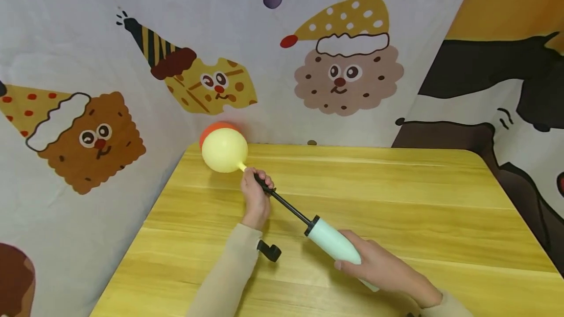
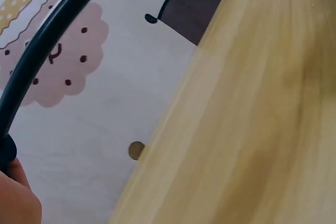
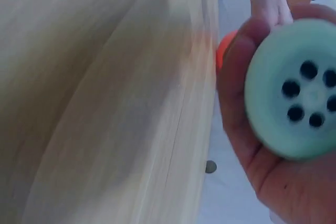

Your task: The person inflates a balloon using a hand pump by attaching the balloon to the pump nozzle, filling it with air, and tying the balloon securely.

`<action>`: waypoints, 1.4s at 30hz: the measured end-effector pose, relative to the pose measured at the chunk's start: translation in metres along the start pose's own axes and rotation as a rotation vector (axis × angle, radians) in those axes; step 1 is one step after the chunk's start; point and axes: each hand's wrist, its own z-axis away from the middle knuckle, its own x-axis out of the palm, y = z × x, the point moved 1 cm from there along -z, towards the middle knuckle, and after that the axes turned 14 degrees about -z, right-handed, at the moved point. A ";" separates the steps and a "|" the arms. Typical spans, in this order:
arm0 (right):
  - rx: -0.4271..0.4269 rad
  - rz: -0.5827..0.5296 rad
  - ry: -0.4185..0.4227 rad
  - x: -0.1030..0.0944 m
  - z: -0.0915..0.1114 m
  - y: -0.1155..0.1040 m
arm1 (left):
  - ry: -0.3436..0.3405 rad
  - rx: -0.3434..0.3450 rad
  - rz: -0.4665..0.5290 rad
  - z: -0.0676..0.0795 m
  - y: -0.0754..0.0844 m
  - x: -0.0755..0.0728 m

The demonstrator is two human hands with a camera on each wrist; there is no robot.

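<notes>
A yellow balloon [image 1: 224,150], round and inflated, stands off the tip of a hand balloon pump [image 1: 337,242] in the head view. My left hand [image 1: 256,197] grips the pump's black front end, right at the balloon's neck. From there a thin black rod [image 1: 291,207] runs to the mint-green barrel, which my right hand [image 1: 381,260] holds with fingers wrapped round it. The right wrist view shows the barrel's round end [image 3: 268,108] with several dark holes. In the left wrist view the black rod [image 2: 39,51] crosses the upper left corner.
Behind the yellow balloon, an orange balloon [image 1: 216,126] partly shows at the table's back left corner. The wooden table [image 1: 396,194] lies under both hands. A white cloth backdrop [image 1: 273,62] with cartoon biscuits rises along its back and left edges.
</notes>
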 end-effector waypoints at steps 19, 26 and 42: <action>0.038 0.065 0.155 0.023 -0.043 -0.017 | -0.105 -0.070 -0.066 0.034 -0.024 0.022; 0.047 0.009 0.127 0.021 -0.050 -0.013 | -0.105 -0.072 -0.111 0.037 -0.026 0.024; 0.055 -0.002 0.010 0.000 0.000 -0.008 | -0.015 -0.051 -0.076 0.008 -0.005 0.007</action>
